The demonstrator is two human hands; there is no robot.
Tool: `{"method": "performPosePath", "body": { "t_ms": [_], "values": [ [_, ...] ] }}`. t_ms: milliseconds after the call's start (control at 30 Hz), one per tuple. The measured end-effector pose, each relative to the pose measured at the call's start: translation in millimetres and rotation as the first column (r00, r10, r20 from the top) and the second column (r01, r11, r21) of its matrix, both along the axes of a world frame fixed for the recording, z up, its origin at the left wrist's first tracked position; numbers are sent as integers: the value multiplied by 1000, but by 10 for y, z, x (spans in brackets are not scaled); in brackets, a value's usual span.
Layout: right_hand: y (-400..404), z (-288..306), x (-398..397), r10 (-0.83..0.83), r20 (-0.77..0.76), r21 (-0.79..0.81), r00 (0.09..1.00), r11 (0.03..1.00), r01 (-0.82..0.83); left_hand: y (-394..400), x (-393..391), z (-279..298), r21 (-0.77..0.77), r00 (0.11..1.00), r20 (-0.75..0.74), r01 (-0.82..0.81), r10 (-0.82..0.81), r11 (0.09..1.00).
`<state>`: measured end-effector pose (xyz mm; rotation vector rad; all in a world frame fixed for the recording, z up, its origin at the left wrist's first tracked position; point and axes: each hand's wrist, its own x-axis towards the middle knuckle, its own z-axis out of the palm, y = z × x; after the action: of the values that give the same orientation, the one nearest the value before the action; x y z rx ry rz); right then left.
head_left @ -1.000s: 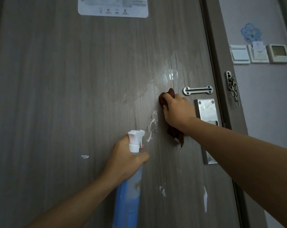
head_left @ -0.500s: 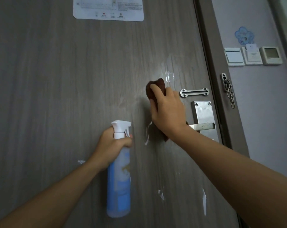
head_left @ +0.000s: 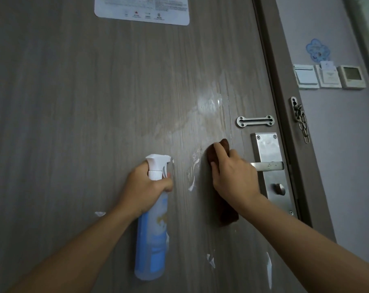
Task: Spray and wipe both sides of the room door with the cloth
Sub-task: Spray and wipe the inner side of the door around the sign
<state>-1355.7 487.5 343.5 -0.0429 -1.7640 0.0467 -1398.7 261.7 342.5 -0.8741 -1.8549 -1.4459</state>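
Head camera faces the door [head_left: 94, 123] squarely, close up, angled slightly down.

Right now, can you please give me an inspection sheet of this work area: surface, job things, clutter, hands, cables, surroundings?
Surface: door grey wood grain, wet smear and foam streaks near the lock side.
Job's things: spray bottle blue, white trigger; brown cloth against the door.
Clutter: nothing seen.
Hands: left hand grips the bottle neck; right hand presses the cloth on the door.
Cables: nothing seen.
Surroundings: notice on the door, lever handle, door chain, wall switches.
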Motion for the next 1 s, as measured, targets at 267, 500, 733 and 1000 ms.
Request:
{"method": "performPosePath", "body": {
  "t_ms": [267,500,733,1000],
  "values": [
    [-9,99,-73,103,79,121,992,986,-112,18,-44,11,13,1000,-19,-1,1,1000],
    [91,230,64,5,203,282,979,957,-63,21,-9,-4,-2,1000,-27,3,-3,1000],
    [-19,272,-120,181,92,222,979,955,-197,41,-2,-6,15,999,-36,-18,19,1000],
    [13,131,-188,87,96,310,992,944,-112,29,-3,-8,-10,998,-44,-36,36,999]
  ]
}}
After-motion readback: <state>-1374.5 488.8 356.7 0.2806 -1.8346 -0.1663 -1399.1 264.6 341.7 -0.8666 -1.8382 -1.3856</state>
